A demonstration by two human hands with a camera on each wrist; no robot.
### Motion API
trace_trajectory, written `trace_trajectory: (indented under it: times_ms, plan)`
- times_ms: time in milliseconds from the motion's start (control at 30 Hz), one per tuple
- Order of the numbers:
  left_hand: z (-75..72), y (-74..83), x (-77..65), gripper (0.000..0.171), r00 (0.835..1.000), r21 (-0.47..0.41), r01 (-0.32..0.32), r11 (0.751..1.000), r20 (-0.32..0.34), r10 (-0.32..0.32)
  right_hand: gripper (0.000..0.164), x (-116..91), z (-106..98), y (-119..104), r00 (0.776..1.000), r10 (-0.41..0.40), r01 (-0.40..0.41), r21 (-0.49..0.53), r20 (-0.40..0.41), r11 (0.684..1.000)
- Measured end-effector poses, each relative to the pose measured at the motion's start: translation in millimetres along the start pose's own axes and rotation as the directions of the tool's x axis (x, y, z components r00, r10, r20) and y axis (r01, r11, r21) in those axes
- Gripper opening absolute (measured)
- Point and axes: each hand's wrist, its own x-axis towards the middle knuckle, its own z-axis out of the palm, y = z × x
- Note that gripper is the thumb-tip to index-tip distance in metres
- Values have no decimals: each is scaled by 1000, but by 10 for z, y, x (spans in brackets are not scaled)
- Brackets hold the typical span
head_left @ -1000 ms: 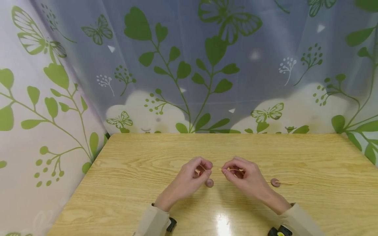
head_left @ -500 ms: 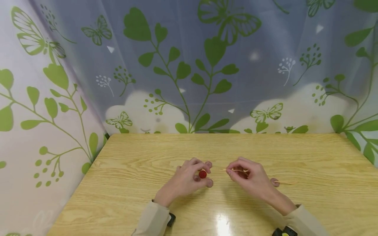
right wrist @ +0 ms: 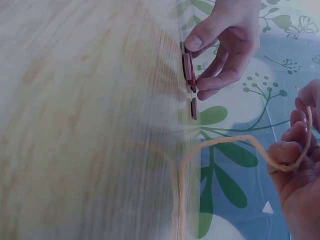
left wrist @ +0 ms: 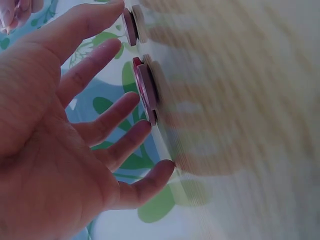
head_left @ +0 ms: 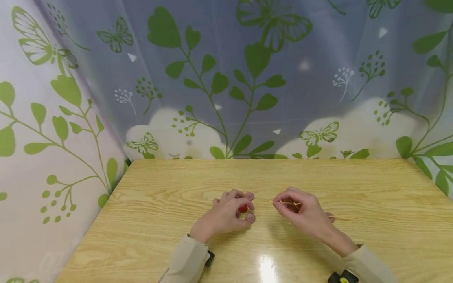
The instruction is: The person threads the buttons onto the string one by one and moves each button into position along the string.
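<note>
My left hand [head_left: 226, 214] hovers low over a small group of buttons, its fingers spread. The red button [head_left: 242, 208] lies beneath its fingers, partly covered. A brownish-pink button [head_left: 250, 218] sits right at the thumb, and a matching button [head_left: 249, 196] shows beyond the fingertips. In the left wrist view, fingertips are close by the stacked-looking edges of the buttons [left wrist: 146, 89]. Raised above the tabletop, my right hand [head_left: 299, 208] pinches a yellow string [right wrist: 230, 140] near its tip. The string trails down through the palm to the table.
Partly behind the right hand lies another brownish-pink button [head_left: 330, 217], with yellow string across it running right. The wood-grain table [head_left: 170, 184] ends at a curtain [head_left: 226, 78] printed with leaves and butterflies.
My left hand has parted its curled fingers and spread them over the buttons, bringing the red button into sight. My right hand has shifted slightly right, still pinching the string.
</note>
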Motion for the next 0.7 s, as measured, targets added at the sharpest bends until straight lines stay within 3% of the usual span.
trace_trajectory:
  times_ms: [267,700]
  plan:
    - [3,2,24,14,999,39,40,998,15,-41,22,7,2,16,1000,-16,16,13,-2,1000]
    - [-1,67,9,5,999,42,52,998,13,-52,23,-9,3,44,1000,-17,17,27,6,1000]
